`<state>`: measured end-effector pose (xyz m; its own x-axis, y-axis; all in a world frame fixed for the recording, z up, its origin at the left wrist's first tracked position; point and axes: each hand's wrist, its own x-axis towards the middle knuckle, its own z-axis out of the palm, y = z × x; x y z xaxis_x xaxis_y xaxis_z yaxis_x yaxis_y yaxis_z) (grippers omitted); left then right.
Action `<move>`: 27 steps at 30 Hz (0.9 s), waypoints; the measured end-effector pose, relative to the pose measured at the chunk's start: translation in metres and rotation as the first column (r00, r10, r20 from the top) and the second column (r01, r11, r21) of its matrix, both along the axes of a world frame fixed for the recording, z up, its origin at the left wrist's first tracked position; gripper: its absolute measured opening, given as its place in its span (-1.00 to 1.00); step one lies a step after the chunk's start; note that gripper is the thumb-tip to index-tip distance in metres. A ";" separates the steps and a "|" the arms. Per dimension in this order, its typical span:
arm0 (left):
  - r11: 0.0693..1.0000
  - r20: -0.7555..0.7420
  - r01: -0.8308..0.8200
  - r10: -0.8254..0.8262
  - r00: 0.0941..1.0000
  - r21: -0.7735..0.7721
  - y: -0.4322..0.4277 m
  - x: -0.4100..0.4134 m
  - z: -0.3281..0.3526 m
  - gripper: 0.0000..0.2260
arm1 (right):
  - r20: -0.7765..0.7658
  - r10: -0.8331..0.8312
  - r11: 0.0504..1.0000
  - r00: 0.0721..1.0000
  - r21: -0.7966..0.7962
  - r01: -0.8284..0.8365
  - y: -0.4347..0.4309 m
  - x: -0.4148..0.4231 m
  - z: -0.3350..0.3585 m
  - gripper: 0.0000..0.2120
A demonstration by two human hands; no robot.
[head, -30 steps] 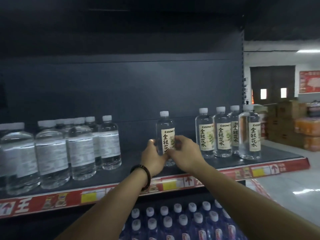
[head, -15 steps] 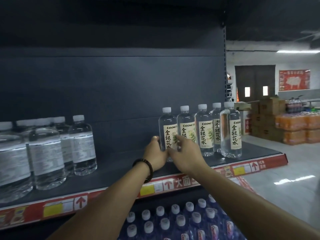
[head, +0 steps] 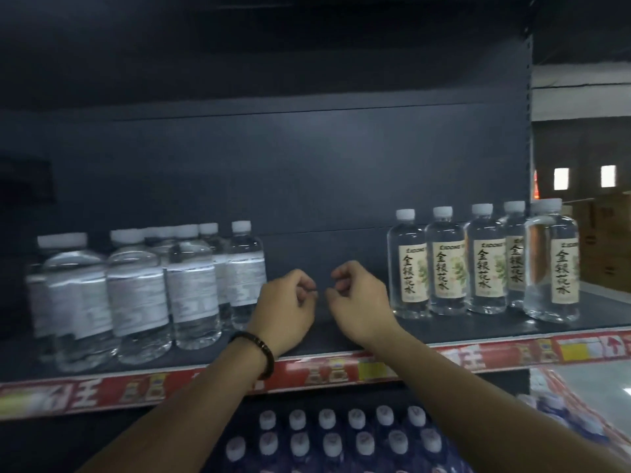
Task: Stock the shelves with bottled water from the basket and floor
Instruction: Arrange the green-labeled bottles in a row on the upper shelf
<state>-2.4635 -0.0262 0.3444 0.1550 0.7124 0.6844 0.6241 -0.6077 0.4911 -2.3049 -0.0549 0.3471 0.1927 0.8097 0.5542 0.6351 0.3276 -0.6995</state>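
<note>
Bottled water (head: pixel 409 264) stands shelved while left hand (head: pixel 285 310) and right hand (head: pixel 360 298) hover loosely curled, empty; a careless reach could topple the row.

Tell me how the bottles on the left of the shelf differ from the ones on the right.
The left bottles wear white labels with small print; the right bottles wear cream labels with large black characters and green leaves. The left bottles look squatter and crowd several deep; the right bottles look slimmer and stand mostly in a row. Both are clear, white-capped and upright.
</note>
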 end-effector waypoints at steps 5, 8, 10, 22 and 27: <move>0.993 0.157 -0.115 0.109 0.982 0.029 -0.004 -0.066 -0.018 -0.83 | -0.152 0.180 0.969 0.972 -0.143 -0.202 0.033 -0.074 0.005 -0.64; 0.992 0.262 -0.123 0.120 0.958 -0.002 0.003 -0.077 -0.028 -0.78 | -0.181 0.220 0.933 0.959 -0.247 -0.261 0.051 -0.104 0.006 -0.38; 0.992 0.315 -0.125 0.121 0.941 -0.009 0.006 -0.076 -0.028 -0.79 | -0.231 0.239 0.912 0.943 -0.280 -0.300 0.059 -0.117 0.007 -0.34; 0.991 0.308 -0.132 0.126 0.943 -0.002 0.008 -0.078 -0.029 -0.86 | -0.222 0.177 0.954 0.959 -0.200 -0.223 0.055 -0.114 0.007 -0.48; 0.997 0.171 -0.038 0.048 0.984 -0.061 0.010 -0.070 -0.027 -0.71 | -0.185 0.093 0.984 0.978 -0.134 -0.119 0.040 -0.090 0.005 -0.30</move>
